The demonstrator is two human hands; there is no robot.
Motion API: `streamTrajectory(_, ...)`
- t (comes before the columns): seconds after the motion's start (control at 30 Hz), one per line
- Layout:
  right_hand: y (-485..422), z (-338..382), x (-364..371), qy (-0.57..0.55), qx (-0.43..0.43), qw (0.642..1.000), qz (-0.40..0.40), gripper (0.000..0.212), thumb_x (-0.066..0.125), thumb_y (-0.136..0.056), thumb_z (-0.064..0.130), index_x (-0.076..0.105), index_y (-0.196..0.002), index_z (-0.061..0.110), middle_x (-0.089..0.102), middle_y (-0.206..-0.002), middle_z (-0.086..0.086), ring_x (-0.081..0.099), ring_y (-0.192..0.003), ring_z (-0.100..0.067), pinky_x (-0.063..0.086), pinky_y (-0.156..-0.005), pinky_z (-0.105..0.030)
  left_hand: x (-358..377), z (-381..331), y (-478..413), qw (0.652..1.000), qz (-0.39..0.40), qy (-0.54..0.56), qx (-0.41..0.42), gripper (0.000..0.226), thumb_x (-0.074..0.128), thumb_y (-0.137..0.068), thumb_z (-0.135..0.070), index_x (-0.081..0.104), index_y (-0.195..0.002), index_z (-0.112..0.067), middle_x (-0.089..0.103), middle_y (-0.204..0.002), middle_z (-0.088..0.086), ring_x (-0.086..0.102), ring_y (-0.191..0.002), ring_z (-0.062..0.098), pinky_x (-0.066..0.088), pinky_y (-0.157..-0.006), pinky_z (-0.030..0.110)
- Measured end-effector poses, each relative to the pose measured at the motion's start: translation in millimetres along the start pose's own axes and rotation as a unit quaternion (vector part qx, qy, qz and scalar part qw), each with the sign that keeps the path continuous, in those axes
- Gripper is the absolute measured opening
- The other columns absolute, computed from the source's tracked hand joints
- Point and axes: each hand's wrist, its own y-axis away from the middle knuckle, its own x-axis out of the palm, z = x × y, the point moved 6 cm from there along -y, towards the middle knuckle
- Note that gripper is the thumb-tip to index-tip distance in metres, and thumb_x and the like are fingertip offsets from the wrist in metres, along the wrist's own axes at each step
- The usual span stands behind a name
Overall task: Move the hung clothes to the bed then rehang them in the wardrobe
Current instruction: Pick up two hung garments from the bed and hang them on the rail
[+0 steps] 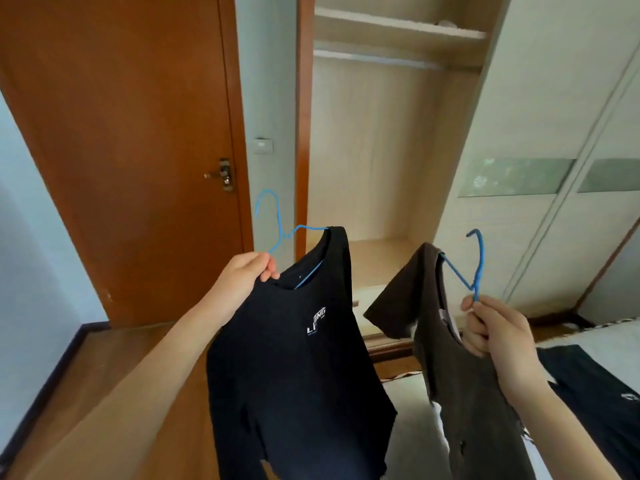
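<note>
The left hand pinches the blue hanger of a soft, light black shirt, the right hand grips the brown shirt's hanger, both before the open wardrobe at twelve o'clock, whose rail seems empty, so hold the stiff wire, not cloth.

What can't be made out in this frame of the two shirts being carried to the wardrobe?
Head view only:
- Black shirt: hem cut off by the bottom edge; chest logo too small to read fully.
- Brown shirt: its right shoulder is hidden behind the right hand.
- Dark garment on the bed: cut off by the right edge and the forearm.
- Object on the top shelf: blurred, unidentifiable.
- Left hand: fingertips hidden behind the collar.
</note>
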Motion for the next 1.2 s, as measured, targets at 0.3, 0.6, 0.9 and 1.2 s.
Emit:
streamTrajectory(0.3, -77, -54, 144, -0.009, 0.027, 0.999, -0.015, 0.027, 0.031, -0.101, 0.004, 0.054, -0.088, -0.001, 0.025, -0.051, -0.001, 0.022, -0.036, -0.012, 0.019, -0.039, -0.022, -102, 62, -82, 0.998, 0.044, -0.043, 0.025, 0.041, 0.034, -0.104, -0.025, 0.051, -0.069, -0.015, 0.037, -0.057, 0.002, 0.038, -0.061, 0.019, 0.046, -0.086, 0.050)
streamTrajectory(0.6, -197, -84, 176, -0.014, 0.055, 0.997, -0.055, 0.029, 0.030, -0.101, 0.003, 0.056, -0.088, -0.001, 0.028, -0.050, 0.000, 0.023, -0.039, -0.014, 0.021, -0.041, -0.023, -52, 97, -224, 0.990, 0.136, 0.005, 0.036, 0.036, 0.037, -0.091, -0.033, 0.048, -0.065, -0.010, 0.028, -0.049, -0.007, 0.027, -0.059, 0.022, 0.047, -0.085, 0.041)
streamTrajectory(0.9, -395, -70, 168, -0.036, 0.022, 0.996, -0.081, 0.028, 0.029, -0.100, 0.001, 0.051, -0.082, 0.001, 0.021, -0.052, 0.000, 0.018, -0.039, -0.010, 0.009, -0.046, -0.029, 45, 82, -428, 0.983, 0.172, 0.043, 0.044, 0.040, 0.044, -0.080, -0.044, 0.049, -0.067, -0.007, 0.028, -0.046, -0.008, 0.027, -0.053, 0.018, 0.050, -0.071, 0.020)
streamTrajectory(1.2, -532, -19, 156, -0.013, -0.033, 0.992, -0.118, 0.026, 0.030, -0.101, 0.001, 0.052, -0.086, 0.000, 0.024, -0.055, -0.002, 0.020, -0.040, -0.012, 0.016, -0.039, -0.023, 136, 37, -572, 0.973, 0.192, 0.100, 0.080, 0.028, 0.044, -0.083, -0.029, 0.049, -0.058, -0.019, 0.024, -0.050, -0.006, 0.022, -0.056, 0.021, 0.040, -0.072, 0.035)
